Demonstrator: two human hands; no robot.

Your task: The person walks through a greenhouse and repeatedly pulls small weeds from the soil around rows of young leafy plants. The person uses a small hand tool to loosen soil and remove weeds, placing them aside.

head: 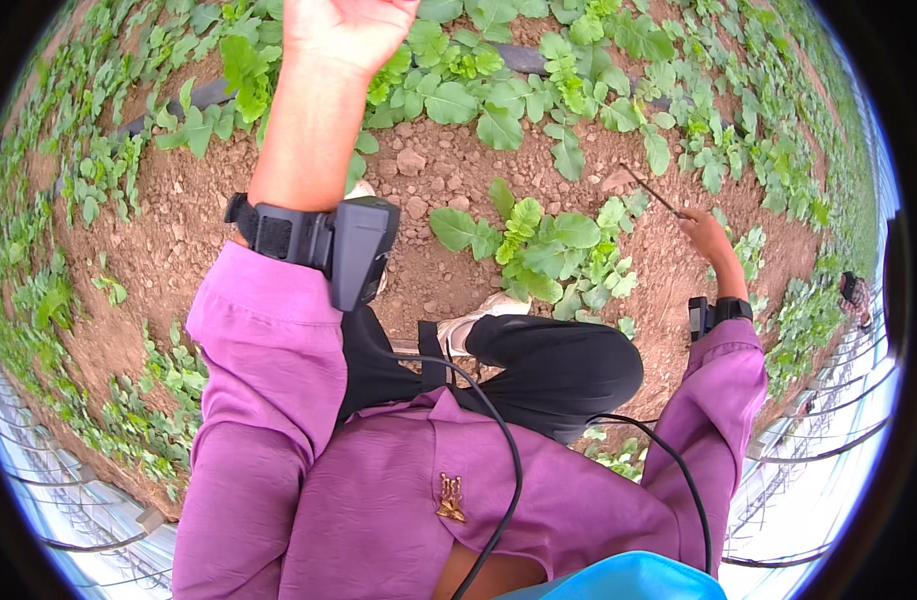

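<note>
My right hand grips a thin, dark-handled tool, perhaps a small hand hoe. Its flat, soil-coloured blade is close to the brown soil. Between my feet and that tool grows a low clump of leafy green plants with lobed leaves. My left hand reaches out at the top edge, palm partly showing, over the leafy row. Its fingers are cut off by the frame, so whether it holds anything is hidden.
A black hose runs beneath the leafy row. My bent knee and pale shoe are near the clump. Loose black cables cross my front. Another person is at the far right, by curved metal framing.
</note>
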